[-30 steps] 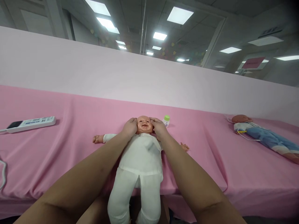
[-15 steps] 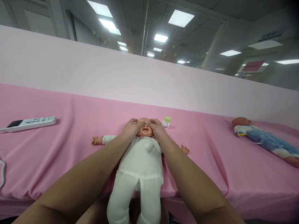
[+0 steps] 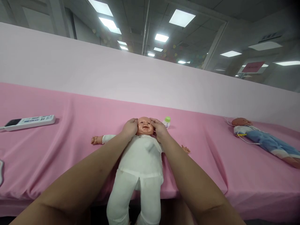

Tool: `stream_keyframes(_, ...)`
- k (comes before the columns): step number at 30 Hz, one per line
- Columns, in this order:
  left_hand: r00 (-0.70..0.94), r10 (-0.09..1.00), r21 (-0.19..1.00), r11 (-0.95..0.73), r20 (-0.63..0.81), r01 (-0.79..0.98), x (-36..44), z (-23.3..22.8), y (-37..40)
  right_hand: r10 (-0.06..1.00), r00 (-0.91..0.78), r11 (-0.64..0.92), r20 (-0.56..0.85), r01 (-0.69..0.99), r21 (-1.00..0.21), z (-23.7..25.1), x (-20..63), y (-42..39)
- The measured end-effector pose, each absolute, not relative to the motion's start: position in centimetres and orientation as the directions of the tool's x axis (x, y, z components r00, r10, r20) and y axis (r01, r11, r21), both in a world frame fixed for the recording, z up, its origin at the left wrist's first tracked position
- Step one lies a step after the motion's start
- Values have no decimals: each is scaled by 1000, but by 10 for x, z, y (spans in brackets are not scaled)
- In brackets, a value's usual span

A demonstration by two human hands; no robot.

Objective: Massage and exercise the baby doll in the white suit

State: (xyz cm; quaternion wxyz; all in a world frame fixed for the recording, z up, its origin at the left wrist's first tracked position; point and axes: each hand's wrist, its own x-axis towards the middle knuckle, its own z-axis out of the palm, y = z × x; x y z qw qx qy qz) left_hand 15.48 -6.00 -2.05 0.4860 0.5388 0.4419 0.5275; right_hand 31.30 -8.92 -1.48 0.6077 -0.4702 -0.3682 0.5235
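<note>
1. We are looking down at a baby doll [image 3: 140, 156] that is lying on its back on a pink cloth [image 3: 47, 150], dressed in a white suit, with its legs hanging over the near edge of the covered surface.

2. We are cupping the doll's head from both sides: our left hand [image 3: 129, 128] is pressing against one cheek and temple, and our right hand [image 3: 159, 129] is pressing against the other.

3. Both hands are lying curved and unclenched around the head, fingers spread along its sides rather than closed into a fist; the doll's face is showing between them.

4. The doll's arms are stretching out to either side on the cloth, one small hand showing left of our left forearm and the other showing right of our right forearm.

5. A small white bottle with a green cap [image 3: 167, 122] is standing upright just beyond our right hand, near the doll's head but apart from it.

6. A white remote-like device [image 3: 29, 122] is lying flat on the cloth well to the left.

7. A second doll in blue clothes [image 3: 264, 140] is lying on its back well to the right, with a thin cord trailing by its chest.

8. A pale pink panel [image 3: 93, 75] is rising behind the cloth.
</note>
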Motion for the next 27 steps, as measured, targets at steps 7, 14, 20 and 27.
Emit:
stream_keyframes(7, 78, 984, 985, -163, 158, 59, 151, -18, -64, 976, 177, 168, 129, -233, -958, -20, 310, -88)
stream_keyframes(14, 60, 992, 980, -116, 108, 161, 153, -14, -67, 958, 214, 223, 191, -135, -966, -25, 309, -82)
stream_keyframes(20, 24, 991, 983, -137, 135, 125, 155, -20, -61, 954, 226, 233, 197, -142, -962, -31, 311, -75)
stream_keyframes(27, 106, 982, 987, -159, 155, 33, 150, -29, -52, 987, 141, 101, 81, -136, -986, -17, 318, -88)
